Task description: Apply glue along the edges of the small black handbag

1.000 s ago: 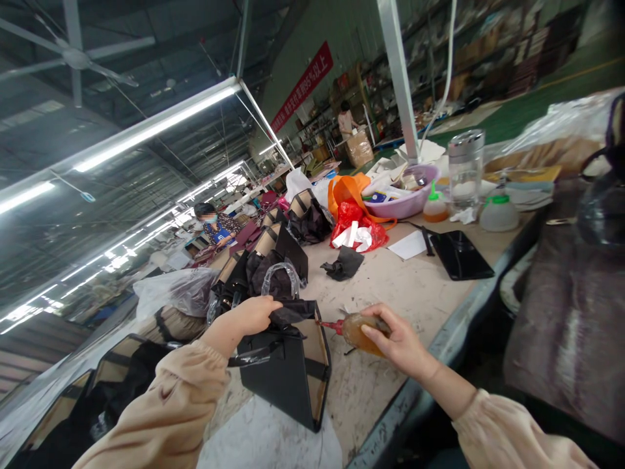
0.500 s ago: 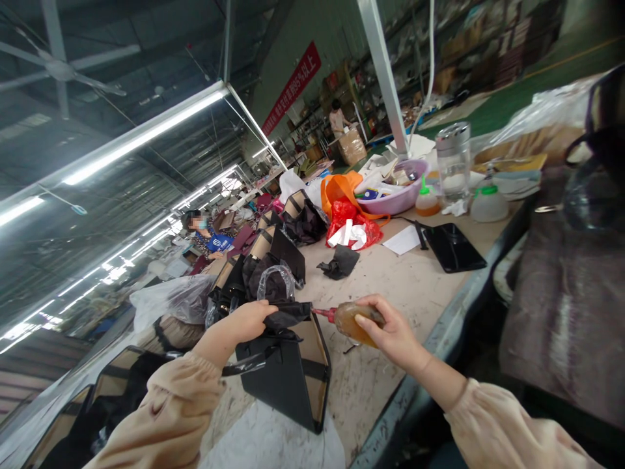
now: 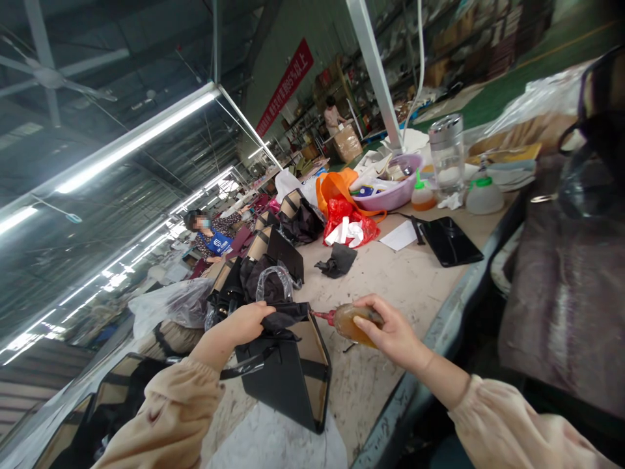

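Amber bottle (image 3: pixel 347 323) in the right hand (image 3: pixel 393 335) has seemingly neared the bag (image 3: pixel 288 378).

Three squeeze bottles are counted: one amber bottle (image 3: pixel 359 322), one orange bottle (image 3: pixel 422 198) and one white bottle (image 3: pixel 483 198). One glass jar (image 3: pixel 446 156), one purple basin (image 3: pixel 396 195), one black slab (image 3: pixel 452 242), one paper sheet (image 3: pixel 399 236), one red bag (image 3: pixel 349 225) and one orange bag (image 3: pixel 336 185) are seen. At least four black-and-tan handbags are made out, the nearest handbag (image 3: pixel 293 384) included; the others are heaped too closely to be counted. Two other people are seen farther off: one seated person (image 3: pixel 209 231) and one standing person (image 3: pixel 333 117).
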The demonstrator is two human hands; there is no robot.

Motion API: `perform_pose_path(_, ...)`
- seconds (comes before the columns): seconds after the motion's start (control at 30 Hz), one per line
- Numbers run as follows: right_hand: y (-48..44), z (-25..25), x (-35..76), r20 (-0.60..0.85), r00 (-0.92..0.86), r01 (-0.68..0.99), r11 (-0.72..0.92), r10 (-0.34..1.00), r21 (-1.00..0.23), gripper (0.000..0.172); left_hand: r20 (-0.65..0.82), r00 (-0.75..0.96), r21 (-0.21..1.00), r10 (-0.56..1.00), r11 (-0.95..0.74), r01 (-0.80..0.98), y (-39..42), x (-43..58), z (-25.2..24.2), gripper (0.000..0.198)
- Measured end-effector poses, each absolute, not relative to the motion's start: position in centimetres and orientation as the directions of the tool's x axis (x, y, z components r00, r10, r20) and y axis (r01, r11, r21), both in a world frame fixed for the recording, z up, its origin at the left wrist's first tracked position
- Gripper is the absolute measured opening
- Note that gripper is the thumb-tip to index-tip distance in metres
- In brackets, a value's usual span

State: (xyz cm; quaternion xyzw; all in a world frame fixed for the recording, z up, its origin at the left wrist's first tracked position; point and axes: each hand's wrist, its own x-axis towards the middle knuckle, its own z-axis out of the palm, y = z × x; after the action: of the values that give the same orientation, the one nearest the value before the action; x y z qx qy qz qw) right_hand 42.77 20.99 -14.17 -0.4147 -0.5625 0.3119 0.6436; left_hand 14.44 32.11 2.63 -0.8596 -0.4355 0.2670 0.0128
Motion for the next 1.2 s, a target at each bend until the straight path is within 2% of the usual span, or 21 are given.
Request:
perform_pose_path(0.87, 21.0, -13.7, 42.5, 0.447, 0.151, 0.063, 0.443, 0.881, -0.894, 0.018, -0.451, 0.496, -0.196, 0.742, -0.625, 0.756, 32.1, 14.0, 2.9, 0.046)
perform_pose_path(1.2, 21.2, -13.4, 41.9, 0.437, 0.209, 0.051, 0.437, 0.875, -0.898, 0.017, -0.461, 0.492, -0.162, 0.738, -0.615, 0.772, 31.6, 14.4, 3.3, 0.043)
